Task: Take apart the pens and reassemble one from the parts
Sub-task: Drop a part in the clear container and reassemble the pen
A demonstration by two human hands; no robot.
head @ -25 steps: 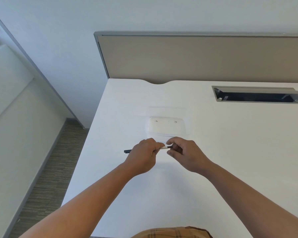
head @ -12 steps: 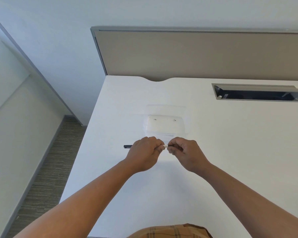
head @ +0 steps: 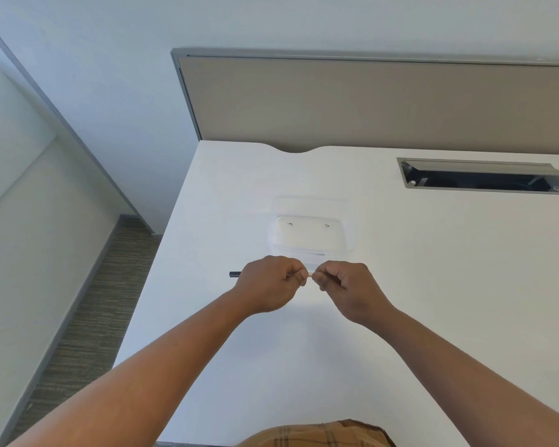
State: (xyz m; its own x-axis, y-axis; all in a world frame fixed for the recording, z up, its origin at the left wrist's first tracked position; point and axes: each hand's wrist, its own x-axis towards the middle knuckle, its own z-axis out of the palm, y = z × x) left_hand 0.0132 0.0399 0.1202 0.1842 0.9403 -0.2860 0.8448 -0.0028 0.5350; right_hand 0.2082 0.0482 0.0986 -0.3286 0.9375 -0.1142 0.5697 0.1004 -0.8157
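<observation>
I hold one pen (head: 235,274) level above the white desk (head: 433,285), between both fists. Its dark end sticks out to the left of my left hand (head: 271,283), which is closed around the barrel. A short pale stretch of the pen (head: 310,274) shows in the small gap between the hands. My right hand (head: 346,285) pinches the other end, which its fingers hide. Just beyond the hands stands a clear plastic box (head: 310,235) with two tiny dark parts on its floor.
The desk's left edge drops to a striped carpet (head: 88,301). An open grey cable hatch (head: 484,177) lies at the back right. A beige partition panel (head: 368,101) closes the far edge of the desk.
My hands have drawn closer together, so the dark section seen between them a second ago is now hidden in my right hand. Both hands sit slightly further from me.
</observation>
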